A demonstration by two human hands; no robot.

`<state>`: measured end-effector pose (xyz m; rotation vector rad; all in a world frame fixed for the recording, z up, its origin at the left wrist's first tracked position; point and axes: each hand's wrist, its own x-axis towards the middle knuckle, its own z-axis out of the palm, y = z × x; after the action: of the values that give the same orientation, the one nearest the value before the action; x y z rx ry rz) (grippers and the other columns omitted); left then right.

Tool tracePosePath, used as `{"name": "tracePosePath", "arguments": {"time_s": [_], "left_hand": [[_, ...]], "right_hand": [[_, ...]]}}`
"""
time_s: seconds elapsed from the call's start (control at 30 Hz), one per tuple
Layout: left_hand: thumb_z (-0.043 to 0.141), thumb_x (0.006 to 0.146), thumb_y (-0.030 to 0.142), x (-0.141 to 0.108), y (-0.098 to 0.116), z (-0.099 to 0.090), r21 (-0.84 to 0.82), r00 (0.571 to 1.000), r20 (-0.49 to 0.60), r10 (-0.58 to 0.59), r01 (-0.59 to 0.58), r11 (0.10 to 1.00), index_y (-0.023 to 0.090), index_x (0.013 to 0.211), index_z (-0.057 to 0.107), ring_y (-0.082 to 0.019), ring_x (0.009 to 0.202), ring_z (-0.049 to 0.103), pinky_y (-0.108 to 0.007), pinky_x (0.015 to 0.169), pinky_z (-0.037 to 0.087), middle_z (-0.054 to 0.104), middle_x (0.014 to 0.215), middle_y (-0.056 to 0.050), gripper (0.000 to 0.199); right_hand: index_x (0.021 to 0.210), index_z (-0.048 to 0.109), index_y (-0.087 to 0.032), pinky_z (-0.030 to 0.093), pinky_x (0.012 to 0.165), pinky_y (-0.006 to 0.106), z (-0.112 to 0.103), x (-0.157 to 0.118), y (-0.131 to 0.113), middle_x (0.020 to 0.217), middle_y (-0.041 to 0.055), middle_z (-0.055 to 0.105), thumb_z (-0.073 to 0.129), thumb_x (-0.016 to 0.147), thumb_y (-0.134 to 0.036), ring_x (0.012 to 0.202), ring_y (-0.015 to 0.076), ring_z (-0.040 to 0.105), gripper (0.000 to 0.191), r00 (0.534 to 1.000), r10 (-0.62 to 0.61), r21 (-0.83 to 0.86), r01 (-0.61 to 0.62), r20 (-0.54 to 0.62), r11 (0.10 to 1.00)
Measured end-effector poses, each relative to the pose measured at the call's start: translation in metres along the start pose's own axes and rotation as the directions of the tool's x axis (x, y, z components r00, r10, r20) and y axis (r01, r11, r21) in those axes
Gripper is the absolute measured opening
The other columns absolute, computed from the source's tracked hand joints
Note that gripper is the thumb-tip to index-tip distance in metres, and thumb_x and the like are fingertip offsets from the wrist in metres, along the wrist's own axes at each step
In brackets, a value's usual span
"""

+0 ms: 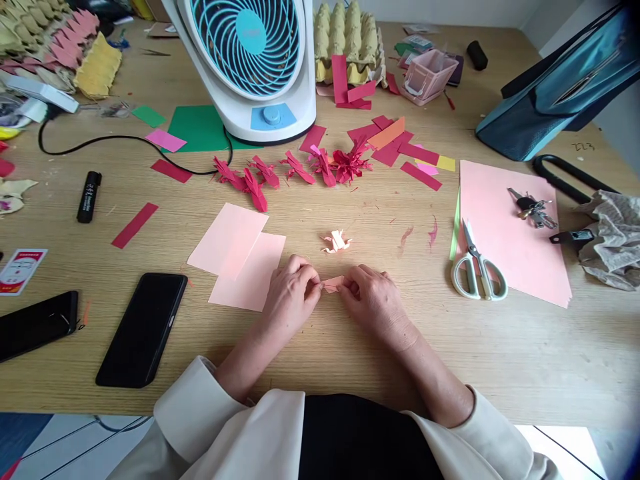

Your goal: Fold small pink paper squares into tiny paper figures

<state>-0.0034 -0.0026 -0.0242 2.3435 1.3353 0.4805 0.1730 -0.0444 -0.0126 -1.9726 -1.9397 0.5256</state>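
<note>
From my remote feed, I had the left hand [294,287] and the right hand [375,300] at the centre of the frame, just above the tabletop [550,360]. The fingers of both hands were closed on opposite ends of a small folded pink paper piece [332,285], which spanned the gap between them. Just beyond it I saw a pale origami figure [338,241]. Two overlapping pink paper sheets [227,237] lay left of centre, near the left hand. Crimson folded paper figures [256,191] ran across the upper middle, in front of a white fan [303,113]. At right, grey-handled scissors [471,249] overlapped the edge of a pink paper stack [493,200].
</note>
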Motion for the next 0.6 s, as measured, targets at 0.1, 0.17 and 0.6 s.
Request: {"name": "tracePosePath", "arguments": {"time_s": [0.1,0.17,0.6], "left_hand": [[0.052,0.091,0.012,-0.008,0.000,0.000,0.003,0.994,-0.035,0.106,-0.106,0.994,0.021,0.096,0.061,-0.020,0.093,0.060,-0.036,0.082,0.042,0.060,0.100,-0.004,0.013],[0.053,0.092,0.013,-0.013,0.000,0.002,-0.033,0.988,-0.077,0.132,-0.135,0.990,0.022,0.105,0.060,-0.020,0.097,0.059,-0.035,0.086,0.043,0.061,0.101,-0.004,0.018],[0.058,0.091,0.020,-0.005,0.003,0.004,-0.002,0.991,0.040,0.129,-0.129,0.992,0.021,0.088,0.062,-0.019,0.092,0.058,-0.035,0.082,0.039,0.059,0.095,-0.002,0.005]], "right_hand": [[0.070,0.051,-0.020,0.031,0.067,0.029,0.001,0.001,0.002,0.073,0.0007,0.061,0.058,0.087,-0.021,0.065,0.0149,0.051,0.019,1.000,-0.005,0.005,0.005,0.010,1.000],[0.070,0.051,-0.020,0.032,0.068,0.029,0.001,0.001,0.004,0.073,0.0003,0.061,0.058,0.088,-0.022,0.065,0.0146,0.051,0.020,0.999,-0.029,0.029,0.029,0.013,0.999],[0.080,0.061,-0.019,0.032,0.072,0.030,-0.003,-0.004,0.010,0.078,0.0001,0.060,0.060,0.092,-0.025,0.071,0.0146,0.054,0.013,0.981,-0.190,0.120,0.184,0.042,0.976]]}}
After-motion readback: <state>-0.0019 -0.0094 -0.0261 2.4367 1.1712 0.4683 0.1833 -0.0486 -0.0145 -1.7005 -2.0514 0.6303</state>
